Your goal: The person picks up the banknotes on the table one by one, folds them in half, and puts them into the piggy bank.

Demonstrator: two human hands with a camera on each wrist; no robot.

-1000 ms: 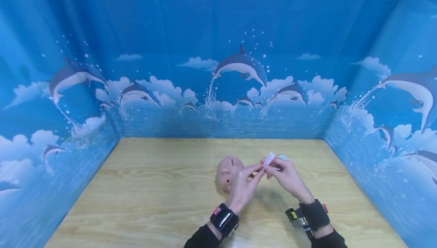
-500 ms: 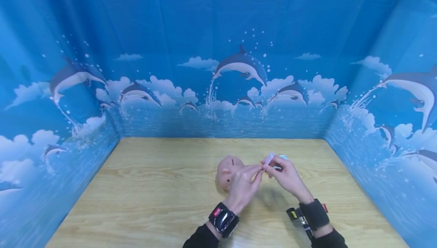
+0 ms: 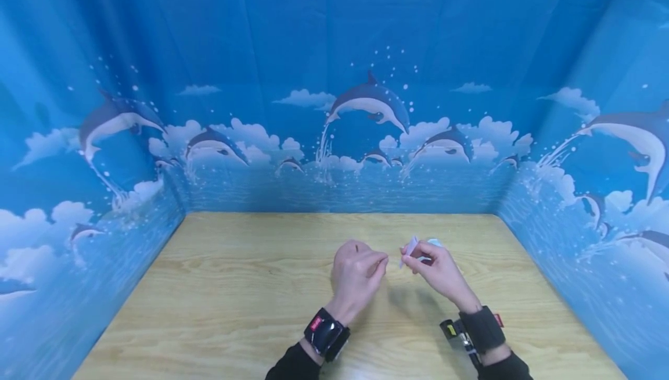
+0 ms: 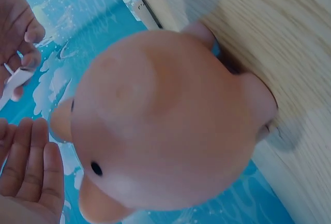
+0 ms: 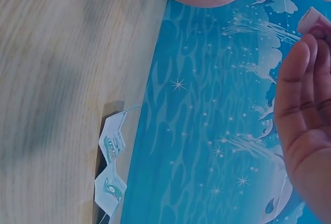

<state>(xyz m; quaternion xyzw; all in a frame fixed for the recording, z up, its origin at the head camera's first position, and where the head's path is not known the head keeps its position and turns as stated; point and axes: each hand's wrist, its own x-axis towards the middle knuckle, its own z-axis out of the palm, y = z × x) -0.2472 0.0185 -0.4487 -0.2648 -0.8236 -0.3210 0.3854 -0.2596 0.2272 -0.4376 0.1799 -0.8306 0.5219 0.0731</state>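
My right hand [image 3: 439, 269] pinches a folded banknote [image 3: 412, 245], whose pale pinkish end sticks up past the fingertips. My left hand [image 3: 358, 278] is just to its left, apart from the note, with fingers extended and thumb near the index tip; nothing shows in it. Behind the left hand stands a pink piggy bank [image 3: 345, 249], partly covered by that hand in the head view, its slot showing on top. The left wrist view shows the piggy bank [image 4: 170, 120] close up, with snout, ears and one black eye.
A zigzag-creased, greenish banknote [image 5: 110, 167] stands on edge on the table, mostly hidden behind the right hand in the head view. The wooden table [image 3: 235, 287] is bordered by a blue dolphin-print curtain [image 3: 261, 107] on three sides.
My left hand has let go of the folded banknote and moved left, now covering more of the piggy bank. The right hand keeps the note at nearly the same place.
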